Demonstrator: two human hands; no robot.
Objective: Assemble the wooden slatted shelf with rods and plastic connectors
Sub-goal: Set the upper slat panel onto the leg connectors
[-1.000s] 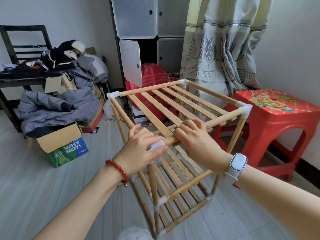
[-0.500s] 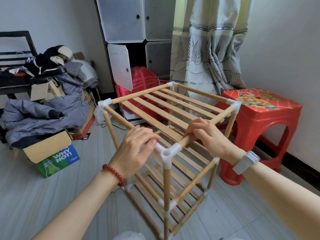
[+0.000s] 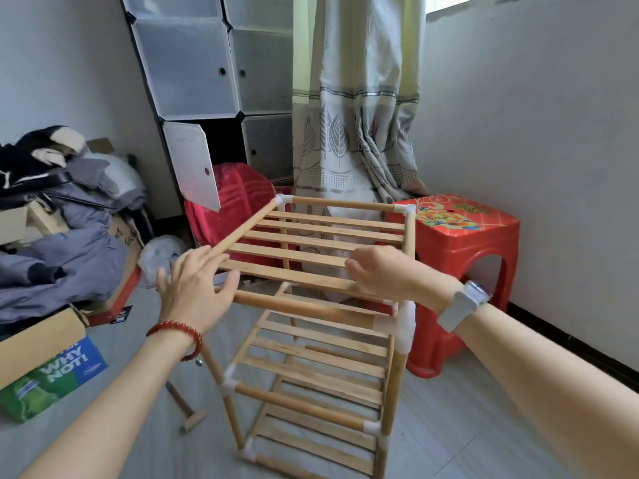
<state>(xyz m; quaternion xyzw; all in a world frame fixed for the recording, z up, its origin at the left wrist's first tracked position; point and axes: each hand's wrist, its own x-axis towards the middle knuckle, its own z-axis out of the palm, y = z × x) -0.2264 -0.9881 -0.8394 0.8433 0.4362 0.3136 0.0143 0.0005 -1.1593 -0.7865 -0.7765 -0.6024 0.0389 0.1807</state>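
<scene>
The wooden slatted shelf (image 3: 311, 243) stands upright on the floor with three slatted tiers. White plastic connectors (image 3: 401, 321) join its rods at the corners. My left hand (image 3: 193, 288) lies with straight, spread fingers on the near left corner of the top tier, covering that corner's connector. My right hand (image 3: 390, 271) rests on the top slats by the near right corner, fingers loosely bent and pointing left. Neither hand holds a loose part.
A small wooden mallet (image 3: 188, 414) lies on the floor left of the shelf. A red plastic stool (image 3: 466, 236) stands close on the right by the wall. Cardboard boxes (image 3: 41, 347) and piled clothes (image 3: 62, 236) fill the left. A cube cabinet (image 3: 214, 70) and curtain (image 3: 356, 115) stand behind.
The shelf has turned, so a long side now faces me instead of a corner. Both hands left the near corner rods and now lie apart on the top tier.
</scene>
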